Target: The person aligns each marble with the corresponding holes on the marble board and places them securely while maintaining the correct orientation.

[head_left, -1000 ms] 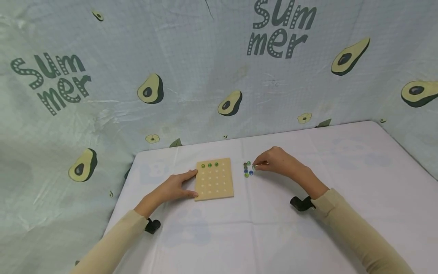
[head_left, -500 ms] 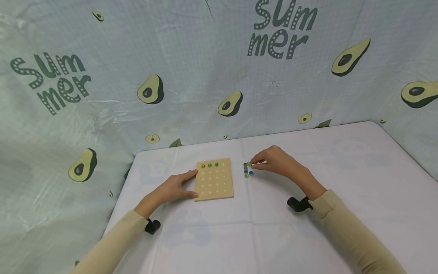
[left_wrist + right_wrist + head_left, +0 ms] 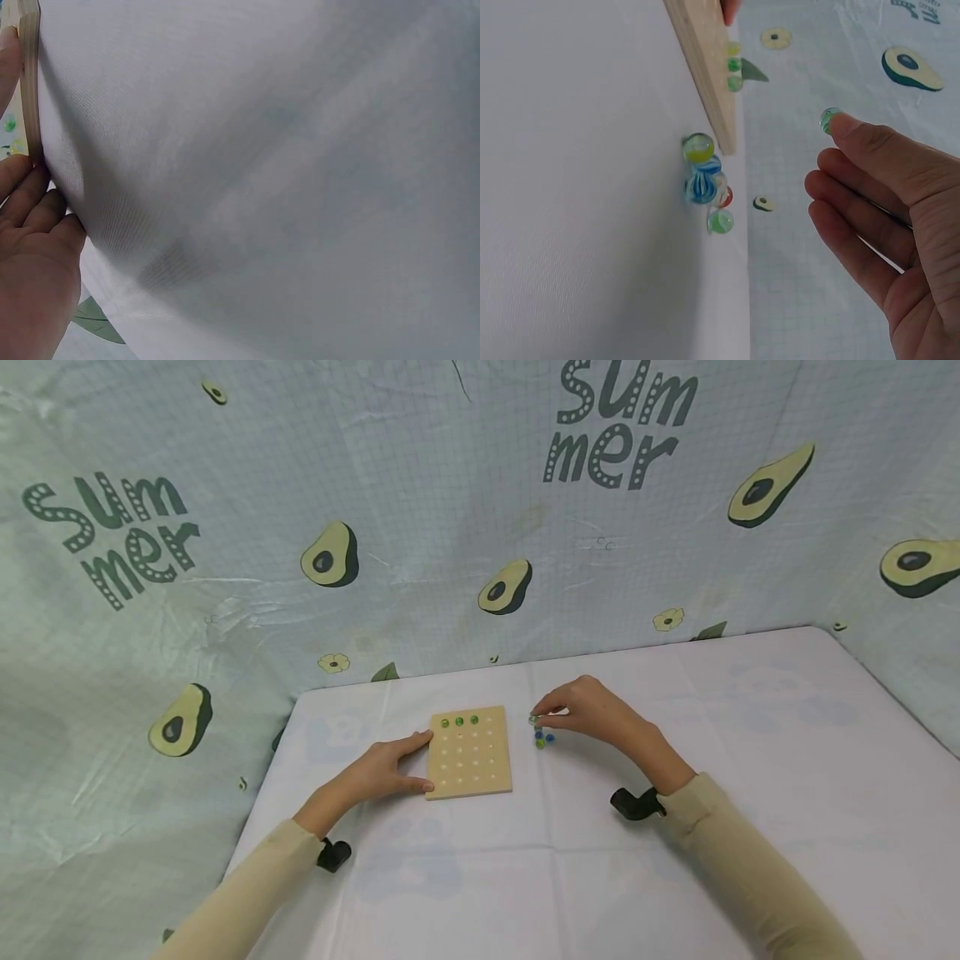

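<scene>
A square wooden board [image 3: 467, 787] with rows of small hollows lies on the table. Three green marbles [image 3: 460, 722] sit along its far row. My left hand [image 3: 381, 772] rests at the board's left side, index finger on the edge and thumb by the near corner; the left wrist view shows these fingers [image 3: 24, 191] against the board's edge. My right hand [image 3: 596, 714] pinches a clear green marble [image 3: 827, 120] between thumb and index finger, raised off the table. Below it lie loose marbles: a yellow one [image 3: 698, 148], a blue-striped one [image 3: 700, 187] and a green one [image 3: 721, 220].
A white cloth [image 3: 495, 877] covers the table. Behind it hangs a pale sheet [image 3: 420, 618] printed with avocados. Another blue marble [image 3: 711, 163] and a red-swirled one [image 3: 726, 196] lie in the cluster right of the board.
My right hand has moved left over the loose marbles towards the board, carrying the pinched green marble. The left hand and the board have stayed in place.
</scene>
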{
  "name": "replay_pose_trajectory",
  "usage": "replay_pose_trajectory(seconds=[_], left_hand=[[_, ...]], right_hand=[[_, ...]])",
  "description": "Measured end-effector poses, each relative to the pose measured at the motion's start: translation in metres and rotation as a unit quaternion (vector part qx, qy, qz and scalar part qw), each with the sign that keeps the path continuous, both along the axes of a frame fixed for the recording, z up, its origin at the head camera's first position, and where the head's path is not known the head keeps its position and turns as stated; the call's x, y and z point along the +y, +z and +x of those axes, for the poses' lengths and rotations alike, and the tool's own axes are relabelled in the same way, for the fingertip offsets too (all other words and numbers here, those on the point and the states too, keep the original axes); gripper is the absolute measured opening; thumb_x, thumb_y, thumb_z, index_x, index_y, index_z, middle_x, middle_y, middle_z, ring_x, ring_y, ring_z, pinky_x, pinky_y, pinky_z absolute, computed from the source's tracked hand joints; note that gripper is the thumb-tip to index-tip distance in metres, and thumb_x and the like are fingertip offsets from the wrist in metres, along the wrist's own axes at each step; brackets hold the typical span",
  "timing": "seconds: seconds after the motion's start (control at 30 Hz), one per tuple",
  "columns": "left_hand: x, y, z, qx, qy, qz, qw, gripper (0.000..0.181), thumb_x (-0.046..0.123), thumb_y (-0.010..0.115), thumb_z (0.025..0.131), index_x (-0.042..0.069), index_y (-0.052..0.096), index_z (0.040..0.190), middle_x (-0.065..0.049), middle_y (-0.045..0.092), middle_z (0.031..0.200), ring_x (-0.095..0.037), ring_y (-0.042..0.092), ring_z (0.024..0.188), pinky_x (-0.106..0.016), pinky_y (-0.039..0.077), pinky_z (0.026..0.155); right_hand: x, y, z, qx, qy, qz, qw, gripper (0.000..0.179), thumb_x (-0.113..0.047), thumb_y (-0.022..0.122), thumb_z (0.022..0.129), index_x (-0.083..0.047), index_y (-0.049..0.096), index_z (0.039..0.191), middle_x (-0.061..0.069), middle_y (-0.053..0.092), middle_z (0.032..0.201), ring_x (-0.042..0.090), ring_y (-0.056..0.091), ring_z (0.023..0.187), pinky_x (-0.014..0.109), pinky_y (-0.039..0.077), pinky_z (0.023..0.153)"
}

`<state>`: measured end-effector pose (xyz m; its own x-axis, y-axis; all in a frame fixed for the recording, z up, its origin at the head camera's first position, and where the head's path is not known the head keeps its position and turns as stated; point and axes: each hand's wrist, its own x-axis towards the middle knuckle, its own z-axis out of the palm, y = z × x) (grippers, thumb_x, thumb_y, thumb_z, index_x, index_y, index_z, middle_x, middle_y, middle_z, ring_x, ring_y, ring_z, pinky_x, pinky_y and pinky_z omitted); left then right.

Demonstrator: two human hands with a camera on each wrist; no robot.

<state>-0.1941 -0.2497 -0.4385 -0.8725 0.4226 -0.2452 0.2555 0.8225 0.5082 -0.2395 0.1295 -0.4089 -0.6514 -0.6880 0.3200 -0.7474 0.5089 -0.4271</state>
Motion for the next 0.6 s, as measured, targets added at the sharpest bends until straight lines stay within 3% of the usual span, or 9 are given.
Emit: replay_pose_trajectory(seconds=[0.43,0.6], left_hand=[[0.001,0.001,0.000,0.000,-0.006,0.001,1.0000,0.099,0.048,0.082,0.083,0.011,0.032,0.161,-0.017,0.030,0.163,-0.034,0.029,0.151,-0.052,0.032,0.120],[0.001,0.002,0.001,-0.002,-0.003,-0.002,1.0000,0.099,0.048,0.082,0.083,0.012,0.031,0.161,-0.016,0.030,0.163,-0.034,0.029,0.151,-0.052,0.032,0.120]], right_hand=[[-0.018,-0.002,-0.006,-0.004,0.005,-0.014,0.9999,0.017,-0.021,0.079,0.091,-0.011,0.082,0.105,-0.001,0.079,0.100,0.010,0.074,0.088,0.033,0.062,0.076],[-0.024,-0.004,-0.009,-0.001,0.003,-0.011,0.9999,0.016,-0.022,0.079,0.091,-0.012,0.082,0.104,-0.002,0.079,0.100,0.008,0.073,0.085,0.026,0.060,0.073]])
